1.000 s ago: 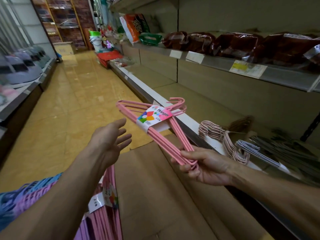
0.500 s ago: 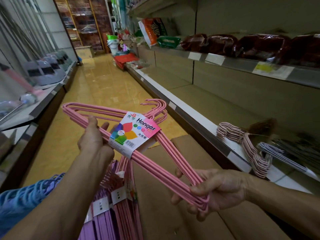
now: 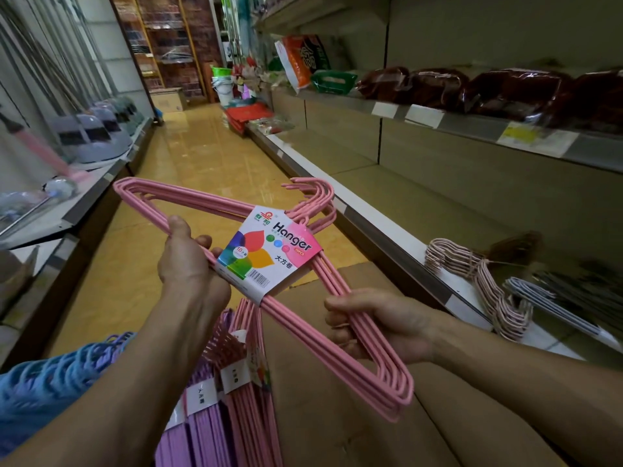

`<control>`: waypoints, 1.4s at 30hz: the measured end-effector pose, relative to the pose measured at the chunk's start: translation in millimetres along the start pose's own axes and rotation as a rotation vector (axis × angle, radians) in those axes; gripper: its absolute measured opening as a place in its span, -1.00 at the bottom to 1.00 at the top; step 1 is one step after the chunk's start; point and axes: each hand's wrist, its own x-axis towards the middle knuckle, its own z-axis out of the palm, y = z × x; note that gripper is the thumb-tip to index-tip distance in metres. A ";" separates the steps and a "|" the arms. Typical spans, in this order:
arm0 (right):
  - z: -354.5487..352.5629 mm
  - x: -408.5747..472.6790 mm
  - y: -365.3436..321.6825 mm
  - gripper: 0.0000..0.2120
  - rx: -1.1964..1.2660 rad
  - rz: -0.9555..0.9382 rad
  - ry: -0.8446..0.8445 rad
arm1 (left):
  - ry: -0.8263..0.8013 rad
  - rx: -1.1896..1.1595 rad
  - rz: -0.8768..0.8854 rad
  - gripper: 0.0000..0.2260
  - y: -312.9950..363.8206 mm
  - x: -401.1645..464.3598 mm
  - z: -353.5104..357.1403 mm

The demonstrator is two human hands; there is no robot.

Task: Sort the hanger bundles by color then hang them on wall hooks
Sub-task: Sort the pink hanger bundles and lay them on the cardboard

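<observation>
Pink hanger bundle (image 3: 313, 332) with a "Hanger" paper label (image 3: 269, 252) held in the air over a cardboard box (image 3: 337, 416), hooks pointing away toward the aisle. Left hand (image 3: 188, 261) grips its bar near the label; right hand (image 3: 381, 323) curls around the near corner. Below: more pink and purple bundles (image 3: 215, 399), blue hangers (image 3: 57, 382) lower left, loose hangers (image 3: 485, 281) on the right shelf (image 3: 387, 227).

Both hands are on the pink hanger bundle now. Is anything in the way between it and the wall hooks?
Cannot tell: no wall hooks are in view. The left hand and right hand grip the pink hanger bundle in open air above the cardboard box, and nothing touches it besides the hands. The aisle floor ahead looks open.
</observation>
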 end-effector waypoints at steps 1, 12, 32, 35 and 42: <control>4.0 3.9 -3.1 -0.82 0.042 -0.007 0.025 | -0.015 0.001 -0.006 -0.66 -1.3 -2.2 0.7; 14.7 17.9 -6.7 -0.63 0.037 -0.080 0.184 | -0.124 0.232 0.051 -0.72 0.8 -8.1 2.4; 26.8 18.6 6.7 -0.95 -0.628 -0.143 0.515 | -0.690 1.082 0.592 -0.66 -8.1 -48.8 27.3; 32.3 17.3 10.1 -0.95 -0.628 -0.152 0.515 | -0.687 1.075 0.585 -0.76 -9.3 -51.1 34.5; 44.3 14.6 13.9 -0.72 -0.604 -0.240 0.432 | -0.530 1.176 0.669 -0.58 -16.2 -42.7 33.2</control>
